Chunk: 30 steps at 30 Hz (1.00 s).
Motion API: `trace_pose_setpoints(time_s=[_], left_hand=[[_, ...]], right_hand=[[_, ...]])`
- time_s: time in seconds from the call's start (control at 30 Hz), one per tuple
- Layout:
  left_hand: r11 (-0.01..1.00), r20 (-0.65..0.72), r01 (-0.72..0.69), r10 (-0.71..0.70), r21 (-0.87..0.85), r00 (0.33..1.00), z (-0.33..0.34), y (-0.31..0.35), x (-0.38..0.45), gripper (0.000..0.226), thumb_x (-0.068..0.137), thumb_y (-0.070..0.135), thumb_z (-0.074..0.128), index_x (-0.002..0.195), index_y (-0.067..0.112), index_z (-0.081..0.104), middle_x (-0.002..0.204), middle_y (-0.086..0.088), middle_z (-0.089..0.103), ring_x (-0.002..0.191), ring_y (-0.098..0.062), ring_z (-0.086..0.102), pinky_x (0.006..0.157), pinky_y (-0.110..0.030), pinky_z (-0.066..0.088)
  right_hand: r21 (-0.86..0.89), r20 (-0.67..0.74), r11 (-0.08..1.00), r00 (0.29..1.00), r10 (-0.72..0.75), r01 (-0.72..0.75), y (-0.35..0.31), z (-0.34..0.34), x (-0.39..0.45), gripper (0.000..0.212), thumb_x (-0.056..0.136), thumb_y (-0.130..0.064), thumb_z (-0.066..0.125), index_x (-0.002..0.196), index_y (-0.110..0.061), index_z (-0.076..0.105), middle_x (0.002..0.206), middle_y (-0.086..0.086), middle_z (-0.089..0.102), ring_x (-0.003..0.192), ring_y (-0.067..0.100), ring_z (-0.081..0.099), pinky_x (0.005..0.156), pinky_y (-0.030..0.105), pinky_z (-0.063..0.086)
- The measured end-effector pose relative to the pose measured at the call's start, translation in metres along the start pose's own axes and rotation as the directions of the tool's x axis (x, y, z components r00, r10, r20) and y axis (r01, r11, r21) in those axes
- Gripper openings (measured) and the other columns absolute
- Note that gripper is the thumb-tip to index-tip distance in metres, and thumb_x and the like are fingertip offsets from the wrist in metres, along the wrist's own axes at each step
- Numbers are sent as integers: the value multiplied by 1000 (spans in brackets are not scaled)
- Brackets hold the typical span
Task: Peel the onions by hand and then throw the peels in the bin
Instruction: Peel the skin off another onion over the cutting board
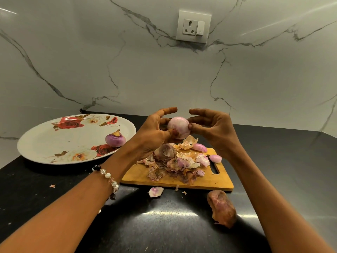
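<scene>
A pale pink peeled onion is held up above the wooden cutting board. My left hand grips it from the left with the thumb on its front. From the right, my right hand pinches it with thumb and fingertips. A heap of dry onion peels lies on the board below, with a few pink onion pieces at its right. One unpeeled purple onion sits on the floral plate. No bin is in view.
The black countertop carries a large loose peel at the front right and a small pink scrap before the board. A marble wall with a socket stands close behind. A bead bracelet is on my left wrist.
</scene>
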State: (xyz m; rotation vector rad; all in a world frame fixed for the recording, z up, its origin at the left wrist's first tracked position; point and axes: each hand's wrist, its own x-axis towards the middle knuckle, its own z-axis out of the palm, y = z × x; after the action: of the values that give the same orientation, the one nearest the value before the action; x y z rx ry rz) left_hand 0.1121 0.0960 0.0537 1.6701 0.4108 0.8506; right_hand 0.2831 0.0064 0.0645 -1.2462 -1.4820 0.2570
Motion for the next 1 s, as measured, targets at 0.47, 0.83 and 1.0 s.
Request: trace_pose_setpoints(time_s=[0.47, 0.83, 1.0], left_hand=[[1000, 10, -5, 5, 6, 1000, -1, 2, -1, 67, 78, -10, 68, 135, 17, 44, 128, -12, 57, 110, -26, 61, 81, -40, 58], [979, -48, 44, -55, -197, 997, -7, 0, 0, 27, 89, 3, 56, 113, 13, 55, 114, -13, 62, 99, -26, 66, 83, -37, 57], [994, -85, 20, -29, -111, 996, -5, 0, -2, 37, 79, 22, 61, 115, 14, 57, 116, -11, 63, 100, -30, 66, 82, -45, 57]], right_hand=[[-204, -167, 973, 975, -143, 108, 4, 16, 1, 46, 86, 12, 57, 131, 2, 54, 88, 1, 70, 81, 13, 71, 81, 25, 58], [15, -46, 998, 997, -57, 57, -4, 7, -1, 58, 72, -21, 74, 125, -3, 58, 96, 6, 70, 87, 18, 72, 77, 27, 59], [-78, -88, 995, 994, -64, 57, 4, 17, -1, 54, 81, -8, 74, 131, 1, 55, 97, 5, 69, 90, 17, 71, 83, 27, 58]])
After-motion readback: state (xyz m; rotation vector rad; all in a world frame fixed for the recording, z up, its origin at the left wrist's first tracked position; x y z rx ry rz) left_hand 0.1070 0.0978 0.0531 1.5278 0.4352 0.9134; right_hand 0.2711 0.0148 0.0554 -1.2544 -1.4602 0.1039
